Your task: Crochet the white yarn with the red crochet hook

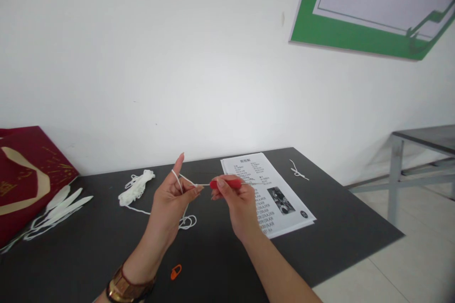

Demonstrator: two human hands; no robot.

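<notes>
My right hand [234, 201] grips the red handle of a crochet hook [227, 183], its thin shaft pointing left. At the shaft's tip, white yarn [186, 179] meets the hook near my left fingertips. My left hand [170, 199] pinches the yarn between thumb and a finger, while its index finger is raised with a strand looped around it. From below this hand, loose yarn coils [187, 221] lie on the black table [213, 265]. A white yarn skein [137, 188] rests to the left, its strand running behind my left wrist.
Printed pattern sheets [284, 218] lie under and beyond my right hand. An orange stitch marker [176, 271] is near the front. White leaf-shaped pieces [66, 206] and a dark red bag [31, 165] sit at left. A short knotted yarn piece [297, 171] lies at the back right.
</notes>
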